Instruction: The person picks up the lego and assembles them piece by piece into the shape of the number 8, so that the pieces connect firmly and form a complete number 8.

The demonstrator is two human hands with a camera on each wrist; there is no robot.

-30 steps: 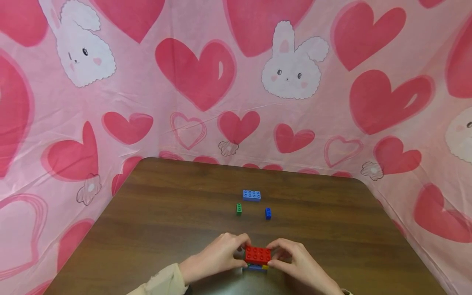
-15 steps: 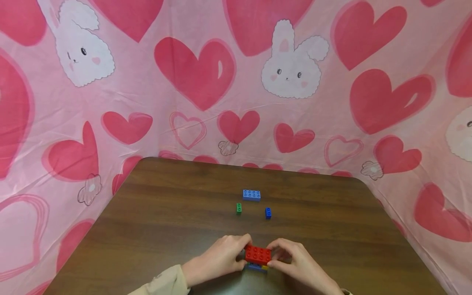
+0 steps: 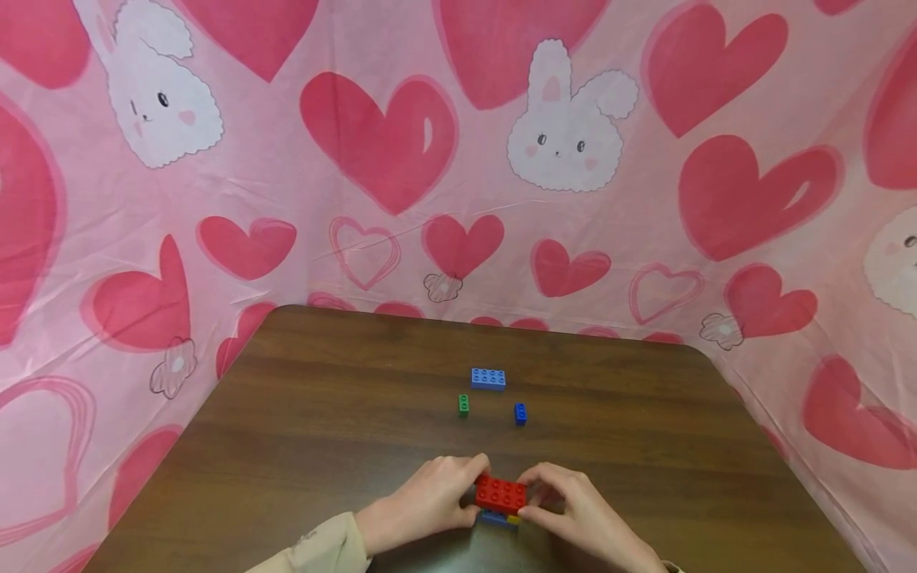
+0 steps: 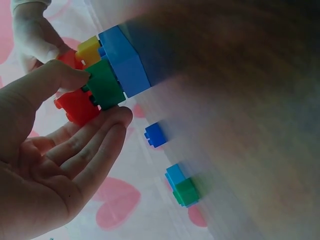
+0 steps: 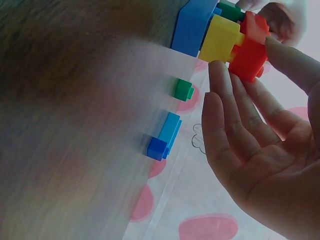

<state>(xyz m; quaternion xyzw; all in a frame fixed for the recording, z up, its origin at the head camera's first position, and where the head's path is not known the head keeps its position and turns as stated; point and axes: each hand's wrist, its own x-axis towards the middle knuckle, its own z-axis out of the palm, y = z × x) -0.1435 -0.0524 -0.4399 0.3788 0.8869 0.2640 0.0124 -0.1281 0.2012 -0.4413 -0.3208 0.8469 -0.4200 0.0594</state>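
A red brick (image 3: 501, 494) with studs on top sits over a green brick (image 4: 105, 85) and a yellow brick (image 5: 220, 39). Both stand side by side on a blue brick (image 4: 124, 61) on the table; some studs show between the red brick and those below. My left hand (image 3: 428, 501) is at the left end, its thumb and fingers pinching the green brick close under the red one. From the right, my right hand (image 3: 573, 505) pinches the red brick, thumb on its near side. Its other fingertips lie near the yellow brick in the right wrist view.
Farther back on the brown table (image 3: 344, 382) lie a light blue brick (image 3: 488, 379), a small green brick (image 3: 463, 405) and a small dark blue brick (image 3: 520, 414). A pink cloth (image 3: 401, 255) with hearts and rabbits hangs around the table's edges.
My left thumb has come in against the stack, covering the green brick in the head view, and the left hand has shifted slightly right. My right hand stays nearly still.
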